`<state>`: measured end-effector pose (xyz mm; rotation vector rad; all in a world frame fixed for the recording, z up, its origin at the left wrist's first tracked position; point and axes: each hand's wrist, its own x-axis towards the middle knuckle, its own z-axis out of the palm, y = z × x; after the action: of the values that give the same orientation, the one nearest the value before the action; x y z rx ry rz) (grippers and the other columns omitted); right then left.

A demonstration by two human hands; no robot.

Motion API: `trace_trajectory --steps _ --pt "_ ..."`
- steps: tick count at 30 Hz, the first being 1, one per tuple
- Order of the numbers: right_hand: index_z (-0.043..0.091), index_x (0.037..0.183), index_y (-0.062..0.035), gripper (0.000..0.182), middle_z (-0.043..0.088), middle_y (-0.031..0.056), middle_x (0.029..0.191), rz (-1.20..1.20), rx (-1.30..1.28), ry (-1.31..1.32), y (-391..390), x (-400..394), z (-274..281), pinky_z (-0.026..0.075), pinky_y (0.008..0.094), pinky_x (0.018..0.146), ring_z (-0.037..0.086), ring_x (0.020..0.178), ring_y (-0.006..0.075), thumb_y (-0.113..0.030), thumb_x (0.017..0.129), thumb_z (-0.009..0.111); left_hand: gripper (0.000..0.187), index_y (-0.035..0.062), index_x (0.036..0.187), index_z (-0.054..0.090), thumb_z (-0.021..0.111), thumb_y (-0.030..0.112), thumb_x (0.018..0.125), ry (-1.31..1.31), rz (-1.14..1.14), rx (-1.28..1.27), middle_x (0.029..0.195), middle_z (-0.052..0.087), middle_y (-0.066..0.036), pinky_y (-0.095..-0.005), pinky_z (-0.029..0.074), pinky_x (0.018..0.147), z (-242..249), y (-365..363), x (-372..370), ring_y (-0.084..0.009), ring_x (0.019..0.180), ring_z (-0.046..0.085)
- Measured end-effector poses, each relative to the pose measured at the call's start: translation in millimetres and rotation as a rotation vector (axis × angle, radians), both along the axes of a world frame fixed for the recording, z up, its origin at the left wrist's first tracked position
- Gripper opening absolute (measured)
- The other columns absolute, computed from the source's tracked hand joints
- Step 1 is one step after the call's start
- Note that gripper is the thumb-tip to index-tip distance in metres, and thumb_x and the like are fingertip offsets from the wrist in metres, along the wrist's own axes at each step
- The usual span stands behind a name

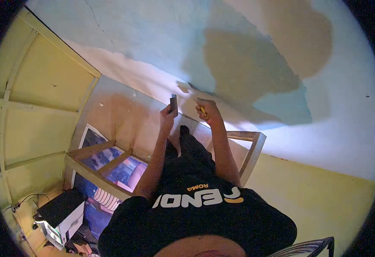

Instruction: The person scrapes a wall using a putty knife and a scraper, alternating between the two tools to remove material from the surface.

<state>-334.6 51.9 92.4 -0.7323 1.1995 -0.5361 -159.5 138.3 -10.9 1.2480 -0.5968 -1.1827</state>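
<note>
My left hand (168,118) is raised in front of the wall and closed around a flat, dark rectangular piece (173,104) with a pale bluish upper end. To its right, my right hand (209,112) grips a small yellow-handled tool (203,111). This tool's far end points toward the other hand and is too small to make out. The two hands are apart, both close to the lower part of the wall (162,77), which is light blue above an uneven pale band.
Wooden beams (97,177) frame an opening at left, with striped cloth (106,198) below. Another wooden frame (252,154) stands at right. A black-topped box (62,207) and cables sit lower left. Yellow panelling (42,128) lines the left side; large shadows fall on the wall.
</note>
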Motion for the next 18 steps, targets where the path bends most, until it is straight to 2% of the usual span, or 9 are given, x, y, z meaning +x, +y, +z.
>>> trace_trajectory --steps 2,5,8,11,14,18 --pt "0.059 0.094 -0.0044 0.022 0.053 0.0020 0.061 0.032 0.039 0.007 -15 1 -38 0.029 0.0210 0.031 0.039 0.036 0.0071 -0.023 0.087 0.067 0.030 -0.0012 0.109 0.066 0.052 -0.003 0.082 -0.003 0.020 0.004 0.085 0.061 0.003 -0.0242 0.044 0.067 17 0 -3 -0.0077 0.076 0.053" --pt "0.058 0.090 -0.0048 0.019 0.052 0.0022 0.061 -0.058 0.005 -0.088 8 10 6 0.029 0.0213 0.031 0.039 0.036 0.0076 -0.022 0.087 0.066 0.030 -0.0016 0.109 0.066 0.052 -0.003 0.082 0.014 -0.014 -0.006 0.085 0.061 0.002 -0.0244 0.045 0.067 13 -2 0 -0.0075 0.075 0.054" --pt "0.057 0.090 -0.0050 0.018 0.051 0.0019 0.060 -0.082 0.124 -0.096 2 4 12 0.030 0.0218 0.030 0.039 0.036 0.0080 -0.021 0.087 0.064 0.029 -0.0022 0.108 0.066 0.053 -0.003 0.082 0.055 -0.003 -0.015 0.086 0.062 0.002 -0.0241 0.045 0.068 1 -5 0 -0.0075 0.075 0.054" --pt "0.057 0.091 -0.0059 0.018 0.051 0.0018 0.060 -0.050 0.184 -0.067 -13 21 -11 0.030 0.0223 0.030 0.041 0.036 0.0084 -0.021 0.087 0.065 0.027 -0.0022 0.106 0.066 0.054 -0.003 0.082 -0.006 -0.017 0.025 0.086 0.062 0.002 -0.0237 0.045 0.068 16 -4 -1 -0.0075 0.075 0.054" --pt "0.056 0.088 -0.0061 0.019 0.051 0.0022 0.060 -0.108 0.069 -0.112 7 24 -2 0.030 0.0221 0.030 0.042 0.036 0.0085 -0.021 0.086 0.068 0.025 -0.0013 0.103 0.067 0.054 -0.003 0.081 0.004 0.030 -0.005 0.085 0.061 0.002 -0.0238 0.044 0.067 32 -5 -1 -0.0072 0.073 0.053" --pt "0.054 0.085 -0.0074 0.020 0.051 0.0026 0.060 -0.075 0.149 -0.151 0 7 11 0.029 0.0214 0.029 0.042 0.036 0.0083 -0.021 0.085 0.069 0.024 -0.0003 0.100 0.067 0.053 -0.003 0.082 -0.024 -0.002 0.028 0.084 0.061 0.003 -0.0238 0.045 0.068 -4 -5 4 -0.0071 0.074 0.053"
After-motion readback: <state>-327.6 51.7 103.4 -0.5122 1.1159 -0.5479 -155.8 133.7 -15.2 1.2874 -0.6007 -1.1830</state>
